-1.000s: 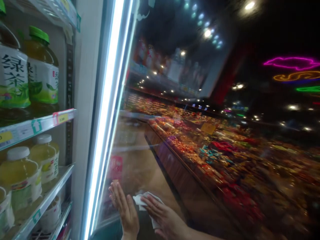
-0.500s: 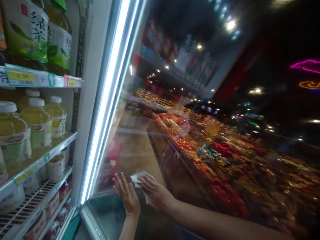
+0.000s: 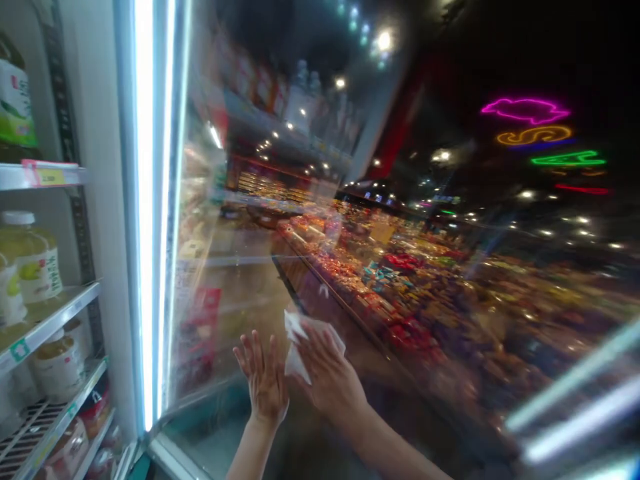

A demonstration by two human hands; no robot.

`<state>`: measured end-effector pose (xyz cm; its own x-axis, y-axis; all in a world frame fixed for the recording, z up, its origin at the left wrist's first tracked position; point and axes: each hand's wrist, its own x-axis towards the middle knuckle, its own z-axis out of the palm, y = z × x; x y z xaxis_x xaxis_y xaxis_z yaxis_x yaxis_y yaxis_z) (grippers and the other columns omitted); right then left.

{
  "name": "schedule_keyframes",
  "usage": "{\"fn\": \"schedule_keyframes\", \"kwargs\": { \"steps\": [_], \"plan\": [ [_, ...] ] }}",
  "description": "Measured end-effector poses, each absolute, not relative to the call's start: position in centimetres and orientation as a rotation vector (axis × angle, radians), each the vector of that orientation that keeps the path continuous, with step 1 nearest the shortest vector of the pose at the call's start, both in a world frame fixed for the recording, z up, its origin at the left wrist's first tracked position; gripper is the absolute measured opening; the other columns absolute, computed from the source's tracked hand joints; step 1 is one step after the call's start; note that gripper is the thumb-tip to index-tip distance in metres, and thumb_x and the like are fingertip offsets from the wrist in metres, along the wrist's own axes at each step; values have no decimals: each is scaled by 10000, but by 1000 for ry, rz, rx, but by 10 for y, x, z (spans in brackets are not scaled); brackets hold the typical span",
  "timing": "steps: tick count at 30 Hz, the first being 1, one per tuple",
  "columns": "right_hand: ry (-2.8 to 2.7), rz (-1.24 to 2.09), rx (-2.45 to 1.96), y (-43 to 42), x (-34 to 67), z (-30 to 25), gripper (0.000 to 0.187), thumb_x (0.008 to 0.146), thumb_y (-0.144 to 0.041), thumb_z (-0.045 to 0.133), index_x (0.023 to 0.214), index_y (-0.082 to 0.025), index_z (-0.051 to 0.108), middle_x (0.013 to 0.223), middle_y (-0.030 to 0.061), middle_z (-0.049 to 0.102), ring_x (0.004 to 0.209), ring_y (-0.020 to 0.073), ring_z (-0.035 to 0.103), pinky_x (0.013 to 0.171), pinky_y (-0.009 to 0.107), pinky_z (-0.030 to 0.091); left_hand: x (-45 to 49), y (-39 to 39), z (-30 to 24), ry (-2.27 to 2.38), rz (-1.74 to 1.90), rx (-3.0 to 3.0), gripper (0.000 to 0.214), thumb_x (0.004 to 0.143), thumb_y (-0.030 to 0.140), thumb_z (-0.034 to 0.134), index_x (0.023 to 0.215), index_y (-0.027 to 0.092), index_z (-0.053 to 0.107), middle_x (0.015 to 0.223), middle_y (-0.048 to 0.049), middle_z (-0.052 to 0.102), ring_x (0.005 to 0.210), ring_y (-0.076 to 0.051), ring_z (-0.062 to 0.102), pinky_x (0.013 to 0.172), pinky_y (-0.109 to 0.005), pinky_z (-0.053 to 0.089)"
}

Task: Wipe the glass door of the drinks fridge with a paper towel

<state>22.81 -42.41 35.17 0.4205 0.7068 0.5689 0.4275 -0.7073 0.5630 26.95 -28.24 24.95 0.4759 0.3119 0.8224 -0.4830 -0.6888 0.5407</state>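
Note:
Flat against the lower part of the glass door (image 3: 260, 273), my left hand (image 3: 265, 383) has its fingers spread and holds nothing. Just to its right, my right hand (image 3: 330, 367) presses a white wipe (image 3: 296, 357) to the same glass. The wipe is thin and crumpled; its edges stick out on both sides of the fingers, and the palm covers its middle. Both forearms reach up from the bottom of the view.
On the left stand cooler shelves (image 3: 80, 301) with bottled drinks (image 3: 37, 260). A bright light strip (image 3: 146, 213) runs beside the door. Through the glass, a long display counter (image 3: 400, 293) bears colourful packets. Neon signs (image 3: 535, 135) glow at upper right.
My view has turned right, so the shelves slide left and more neon signs appear. My right hand and the wipe have moved right and slightly up; my left hand stays on the glass.

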Motion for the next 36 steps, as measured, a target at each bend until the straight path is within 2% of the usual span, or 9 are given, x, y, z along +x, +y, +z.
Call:
{"fn": "schedule_keyframes", "kwargs": {
  "steps": [2,5,10,12,16,22,28,32,36],
  "plan": [
    [967,1251,2336,-435,208,318,403,973,-336,536,1281,-116,675,1433,102,636,1571,214,244,1339,397,61,270,-278,252,-302,1332,1972,780,940,138,493,1614,345,159,1729,-34,47,1597,-297,-35,1271,-672,30],
    [801,1244,2395,-457,181,279,376,940,-323,585,1260,-157,690,1409,84,656,1561,199,271,1334,375,112,266,-272,255,-544,1384,1975,847,897,87,551,1606,367,182,1729,0,16,1596,-279,-67,1278,-640,-35],
    [120,1554,2439,-478,173,265,743,945,-322,569,1594,-78,301,1656,195,286,1566,375,200,1246,695,209,255,-275,265,-994,1400,1912,843,864,164,663,1559,457,287,1722,76,61,1604,-247,1,1307,-563,-28],
    [27,1649,2405,-475,172,239,801,947,-271,548,1633,-107,168,1686,175,172,1572,360,166,1227,719,235,257,-277,272,-1165,1419,1883,800,862,226,685,1545,448,333,1722,65,82,1606,-265,14,1305,-569,-26],
    [-160,1716,2465,-464,171,199,820,947,-229,530,1644,-138,108,1698,148,148,1575,351,140,1166,703,379,273,-275,284,-1431,1480,1895,750,866,310,691,1535,423,372,1720,48,109,1607,-291,25,1295,-589,-32],
    [-638,1969,2352,-485,188,261,775,1042,-353,397,1641,-135,-43,1697,210,97,1573,436,106,1133,804,309,296,-263,307,-1573,1521,1886,818,865,330,691,1572,402,285,1720,42,100,1607,-294,14,1295,-583,-34],
    [-510,1988,2328,-451,204,259,725,1037,-311,404,1650,-169,42,1704,162,100,1574,398,139,1128,766,370,309,-241,333,-1466,1545,1861,790,898,287,633,1588,382,258,1728,39,78,1608,-289,8,1293,-581,-61],
    [-396,2067,2258,-441,224,366,779,1035,-293,418,1633,-93,-39,1690,224,123,1578,401,108,1170,778,272,318,-221,375,-1329,1574,1832,779,923,216,571,1603,364,220,1731,39,53,1608,-280,-25,1290,-580,-95],
    [-6,1891,2273,-408,246,442,784,1017,-248,469,1633,-68,18,1667,192,266,1590,330,111,1255,645,248,326,-203,425,-1148,1611,1827,780,938,216,569,1606,381,201,1731,32,21,1605,-281,-53,1285,-582,-110]
  ]
}}
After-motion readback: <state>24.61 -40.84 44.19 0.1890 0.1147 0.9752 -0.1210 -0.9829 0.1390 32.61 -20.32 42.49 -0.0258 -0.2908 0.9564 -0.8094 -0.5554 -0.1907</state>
